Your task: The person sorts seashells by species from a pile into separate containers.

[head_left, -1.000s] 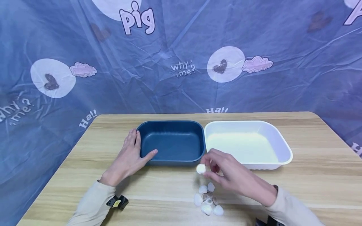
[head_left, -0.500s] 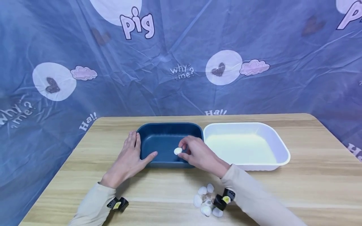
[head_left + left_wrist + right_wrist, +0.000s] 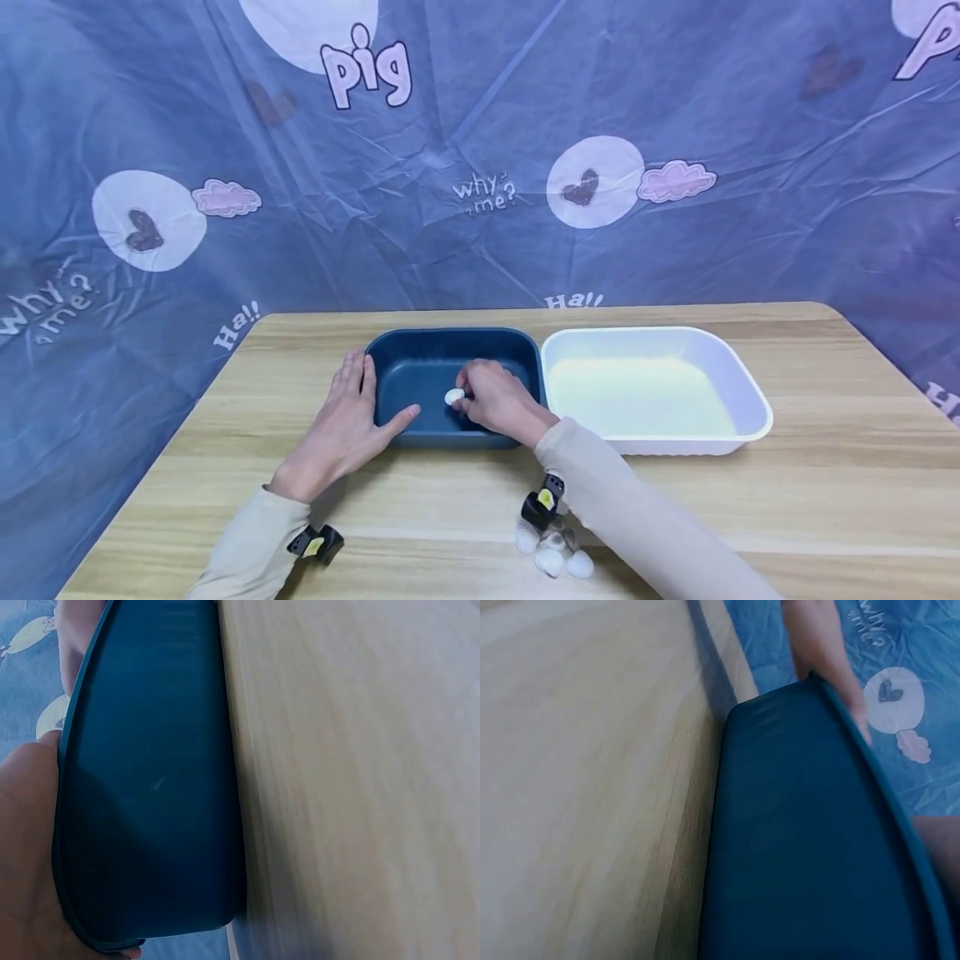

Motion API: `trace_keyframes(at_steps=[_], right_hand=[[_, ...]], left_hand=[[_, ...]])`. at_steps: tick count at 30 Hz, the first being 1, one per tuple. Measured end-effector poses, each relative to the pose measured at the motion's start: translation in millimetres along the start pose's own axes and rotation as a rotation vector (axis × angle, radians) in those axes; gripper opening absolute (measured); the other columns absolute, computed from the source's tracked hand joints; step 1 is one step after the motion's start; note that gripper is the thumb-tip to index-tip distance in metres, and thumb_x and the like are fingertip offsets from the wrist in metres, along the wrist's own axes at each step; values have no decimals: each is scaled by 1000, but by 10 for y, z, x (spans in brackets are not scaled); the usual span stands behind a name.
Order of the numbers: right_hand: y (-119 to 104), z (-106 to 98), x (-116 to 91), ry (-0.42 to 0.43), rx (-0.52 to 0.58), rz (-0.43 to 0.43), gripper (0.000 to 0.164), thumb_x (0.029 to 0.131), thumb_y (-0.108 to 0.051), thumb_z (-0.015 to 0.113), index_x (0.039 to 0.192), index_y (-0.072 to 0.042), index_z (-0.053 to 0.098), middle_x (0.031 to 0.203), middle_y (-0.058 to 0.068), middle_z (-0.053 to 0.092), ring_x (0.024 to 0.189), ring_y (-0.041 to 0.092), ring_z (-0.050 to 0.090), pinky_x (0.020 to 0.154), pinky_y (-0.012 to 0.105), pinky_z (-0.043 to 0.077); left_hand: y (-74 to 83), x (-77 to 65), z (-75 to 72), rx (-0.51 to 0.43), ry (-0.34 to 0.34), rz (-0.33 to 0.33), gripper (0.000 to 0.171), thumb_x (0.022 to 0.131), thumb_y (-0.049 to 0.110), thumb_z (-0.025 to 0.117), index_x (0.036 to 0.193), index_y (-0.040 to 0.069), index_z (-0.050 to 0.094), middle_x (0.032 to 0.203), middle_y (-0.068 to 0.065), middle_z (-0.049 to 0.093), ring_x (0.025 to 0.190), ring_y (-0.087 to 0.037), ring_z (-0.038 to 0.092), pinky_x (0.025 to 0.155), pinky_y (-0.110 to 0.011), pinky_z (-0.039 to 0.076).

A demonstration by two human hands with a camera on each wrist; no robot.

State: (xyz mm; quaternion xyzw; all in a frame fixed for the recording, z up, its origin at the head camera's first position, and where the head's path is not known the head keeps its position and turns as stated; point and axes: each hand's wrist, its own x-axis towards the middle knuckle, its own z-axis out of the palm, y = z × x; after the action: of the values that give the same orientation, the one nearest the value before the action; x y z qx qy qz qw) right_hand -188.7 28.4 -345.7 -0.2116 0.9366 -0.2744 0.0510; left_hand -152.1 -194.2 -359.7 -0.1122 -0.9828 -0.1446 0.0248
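Placing seems in hand: a white shell point(image 3: 453, 397) is pinched by the right grip point(image 3: 497, 402) over the blue tray point(image 3: 412, 379), touched by the straight-fingered left grip point(image 3: 347, 427); gentle release seems needed.

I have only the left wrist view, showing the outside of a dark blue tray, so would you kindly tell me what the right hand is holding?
Observer: The right hand is pinching a white shell between its fingers.
Operator: Thank you; is there another container beside the dark blue tray?
Observer: Yes, a white tray sits just to its right in the head view.
Operator: And are any other shells lying outside the two trays?
Observer: Yes, a cluster of shells lies on the table, nearer the person than the trays, partly hidden by the right arm and its wrist camera.
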Motion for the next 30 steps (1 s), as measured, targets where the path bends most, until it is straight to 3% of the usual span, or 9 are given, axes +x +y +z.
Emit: trace_keyframes(at_steps=[3,9,16,24,30], right_hand=[[-8,28,86,-24,-55,11,13,88,-16,71,79,-11,62,75,-1,52,62,15,48,58,28,43],[-25,86,197,-81,-130,62,44,89,-13,67,52,-14,42,56,-3,30,50,14,34,48,28,32],[-94,141,254,-115,-176,106,34,87,-12,67,59,-13,47,61,0,35,54,18,42,53,34,39],[-104,162,266,-124,-177,141,36,88,-14,67,60,-13,45,60,0,33,53,17,40,52,32,37],[-106,176,253,-120,-171,150,29,89,-19,69,65,-12,54,62,2,42,55,18,45,53,33,40]], left_hand=[[-2,-1,9,-5,5,6,110,88,73,41,148,-14,12,156,-31,4,145,-42,1,116,-54,10],[-12,-2,9,-5,-7,-4,111,87,75,40,149,-12,9,157,-29,1,146,-40,-1,117,-53,9],[-24,-6,1,0,-11,-7,111,87,75,40,149,-12,9,157,-29,1,146,-40,-2,117,-53,9],[-3,-1,-1,1,-4,1,109,88,74,40,149,-13,10,157,-29,1,146,-39,-3,117,-52,9],[-10,-5,7,2,0,7,108,89,72,40,148,-13,11,157,-30,2,146,-40,-1,117,-52,9]])
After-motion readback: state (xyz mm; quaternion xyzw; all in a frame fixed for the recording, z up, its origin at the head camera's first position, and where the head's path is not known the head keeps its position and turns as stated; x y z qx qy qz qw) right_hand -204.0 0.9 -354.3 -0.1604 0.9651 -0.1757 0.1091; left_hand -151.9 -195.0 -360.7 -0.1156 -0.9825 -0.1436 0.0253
